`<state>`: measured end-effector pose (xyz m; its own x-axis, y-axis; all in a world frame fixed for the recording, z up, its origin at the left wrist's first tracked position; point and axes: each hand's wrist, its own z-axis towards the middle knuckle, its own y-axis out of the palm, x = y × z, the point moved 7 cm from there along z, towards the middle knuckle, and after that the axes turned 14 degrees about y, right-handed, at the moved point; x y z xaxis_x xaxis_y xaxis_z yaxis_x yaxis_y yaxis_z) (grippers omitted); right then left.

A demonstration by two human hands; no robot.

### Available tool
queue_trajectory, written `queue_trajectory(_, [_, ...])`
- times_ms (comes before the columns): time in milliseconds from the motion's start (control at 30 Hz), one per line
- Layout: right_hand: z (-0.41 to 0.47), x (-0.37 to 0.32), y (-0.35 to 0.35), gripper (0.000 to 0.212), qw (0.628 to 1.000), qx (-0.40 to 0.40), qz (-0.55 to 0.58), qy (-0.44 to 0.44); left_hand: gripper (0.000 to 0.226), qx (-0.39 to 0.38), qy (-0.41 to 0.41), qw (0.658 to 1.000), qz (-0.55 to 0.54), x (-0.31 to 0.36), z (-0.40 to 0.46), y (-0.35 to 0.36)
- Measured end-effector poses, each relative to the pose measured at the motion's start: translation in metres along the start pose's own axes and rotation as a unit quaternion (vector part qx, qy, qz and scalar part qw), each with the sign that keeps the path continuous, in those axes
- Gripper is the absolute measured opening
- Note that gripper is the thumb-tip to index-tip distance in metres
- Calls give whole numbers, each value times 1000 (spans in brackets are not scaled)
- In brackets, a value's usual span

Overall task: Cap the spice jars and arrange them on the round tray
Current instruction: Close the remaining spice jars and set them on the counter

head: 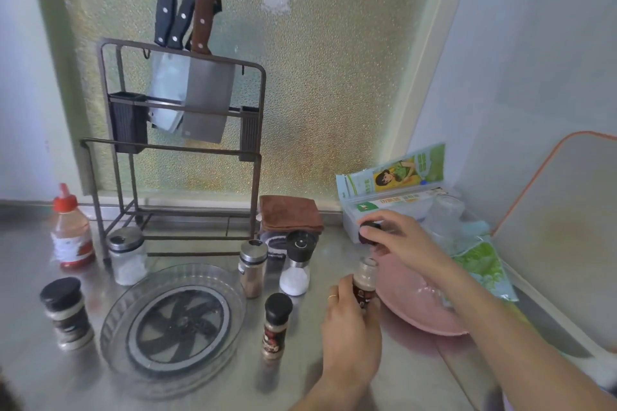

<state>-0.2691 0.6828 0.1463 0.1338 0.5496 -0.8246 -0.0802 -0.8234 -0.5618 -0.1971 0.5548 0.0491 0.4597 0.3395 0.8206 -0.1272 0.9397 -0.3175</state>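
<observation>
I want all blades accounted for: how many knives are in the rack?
3, all hanging together in the top of the rack: two black-handled on the left, one brown-handled on the right. More may hide behind them.

Round tray [233,304] front-centre on counter [293,377], knife rack [180,150] behind it, jars around it, bowl [417,314] right

Labels blurred — nothing legible.

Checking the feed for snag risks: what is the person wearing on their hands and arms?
Both arms are bare as far as the frame shows, with no sleeves, gloves or watch visible. The left hand wears a thin gold-coloured ring on one finger. The right hand shows no jewellery.
</observation>
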Motion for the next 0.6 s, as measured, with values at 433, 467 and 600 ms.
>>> queue_trajectory(433, [-145, -93, 7, 37, 989, -116, 6, -87, 29, 58, 9, 972, -229, 68, -66, -132])
queue_trajectory(467, [-154, -103, 14, 39, 986, -131, -16, -106, 29, 60, -8, 961, -272, 68, -70, -143])
queue_trajectory(600, [-182, -147, 43, 40, 971, -160, -91, -155, 36, 49, -92, 903, -416, 60, -84, -180])
